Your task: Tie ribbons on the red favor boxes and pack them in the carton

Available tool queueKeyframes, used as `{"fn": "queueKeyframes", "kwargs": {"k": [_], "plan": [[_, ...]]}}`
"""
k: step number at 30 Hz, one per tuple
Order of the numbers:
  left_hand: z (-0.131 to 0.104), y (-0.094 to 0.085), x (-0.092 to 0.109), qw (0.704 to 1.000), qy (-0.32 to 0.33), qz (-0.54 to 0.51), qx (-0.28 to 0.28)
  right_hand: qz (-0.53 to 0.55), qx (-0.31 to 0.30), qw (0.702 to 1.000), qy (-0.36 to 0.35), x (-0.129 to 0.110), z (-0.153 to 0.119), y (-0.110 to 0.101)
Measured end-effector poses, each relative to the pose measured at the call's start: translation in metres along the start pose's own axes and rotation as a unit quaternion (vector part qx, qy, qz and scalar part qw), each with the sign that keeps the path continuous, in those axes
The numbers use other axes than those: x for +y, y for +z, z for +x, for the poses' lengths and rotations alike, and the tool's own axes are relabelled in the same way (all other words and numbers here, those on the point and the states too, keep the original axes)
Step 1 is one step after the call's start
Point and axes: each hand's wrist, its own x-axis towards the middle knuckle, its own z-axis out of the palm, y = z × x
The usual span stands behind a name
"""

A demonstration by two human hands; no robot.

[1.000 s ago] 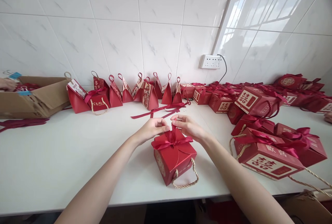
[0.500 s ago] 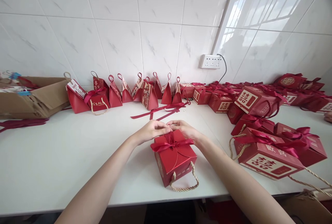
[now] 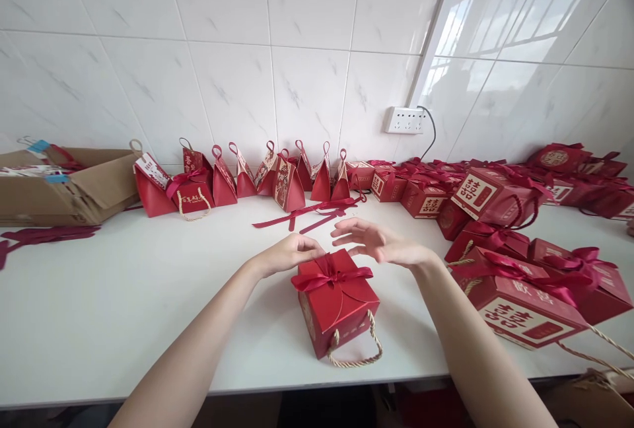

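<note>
A red gift box [image 3: 341, 306] stands on the white table in front of me, tied with a dark red satin ribbon [image 3: 334, 277] in a bow on its lid. A twisted beige rope handle [image 3: 356, 362] hangs from its near side. My left hand [image 3: 292, 253] is at the box's far left edge, fingers pinched together at a ribbon end behind the bow; the fingertips are partly hidden. Above the far right corner of the box, my right hand [image 3: 374, 242] is raised with its fingers apart and holds nothing.
Several red triangular boxes [image 3: 290, 187] line the tiled wall, with loose ribbons [image 3: 317, 209] before them. A cardboard box [image 3: 106, 180] is at the left. Many tied red boxes [image 3: 525, 309] are piled at the right. A power strip [image 3: 405, 120] is on the wall.
My right hand has come away from the back of the bow, moving up and right, and its fingers have opened. My left hand stays behind the bow. The view has shifted slightly.
</note>
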Motion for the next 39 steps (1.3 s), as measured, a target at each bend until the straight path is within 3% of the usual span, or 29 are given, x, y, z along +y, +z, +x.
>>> {"fn": "queueKeyframes", "kwargs": {"k": [2,4,10,13,17,21,23,26,30,32,33,35,37,39], "plan": [[0.0,0.0,0.0,1.0,-0.003,0.004,0.0,-0.041,-0.077,0.996,0.012,-0.002,-0.004,0.002],[0.0,0.0,-0.001,1.0,-0.001,0.009,-0.003,-0.088,-0.111,0.989,0.03,-0.004,-0.006,0.007],[-0.001,-0.002,-0.001,1.0,-0.001,0.021,-0.02,-0.147,-0.108,0.981,0.067,-0.006,-0.007,0.012],[-0.005,-0.008,-0.001,0.999,-0.04,-0.004,-0.033,-0.139,-0.04,0.989,0.039,-0.004,-0.009,0.001],[-0.011,-0.021,-0.004,0.994,-0.08,-0.059,-0.036,-0.16,0.115,0.98,0.032,0.003,-0.005,-0.01],[-0.013,-0.025,-0.005,0.994,-0.089,-0.053,-0.033,-0.233,0.308,0.921,0.045,0.006,0.006,-0.007],[-0.013,-0.023,-0.003,0.992,-0.085,-0.053,-0.074,-0.245,0.348,0.904,0.042,0.003,0.007,-0.002],[-0.015,-0.017,0.003,0.985,-0.083,-0.046,-0.148,-0.204,0.297,0.933,0.024,-0.006,0.003,0.004],[-0.023,-0.025,0.006,0.971,-0.125,-0.006,-0.204,-0.155,0.13,0.979,0.014,-0.012,-0.005,0.006],[-0.025,-0.033,0.004,0.974,-0.159,0.021,-0.158,-0.157,0.086,0.983,0.03,-0.011,-0.007,0.006],[-0.024,-0.036,0.002,0.981,-0.17,0.024,-0.094,-0.161,0.079,0.983,0.036,-0.011,-0.007,0.006],[-0.018,-0.037,-0.003,0.983,-0.159,-0.001,0.092,-0.17,0.077,0.981,0.048,-0.009,-0.007,0.008],[-0.01,-0.03,-0.005,0.961,-0.119,-0.053,0.243,-0.182,0.073,0.979,0.06,-0.009,-0.006,0.01],[-0.001,-0.017,-0.005,0.957,-0.082,-0.094,0.262,-0.195,0.066,0.976,0.071,-0.009,-0.004,0.012]]}}
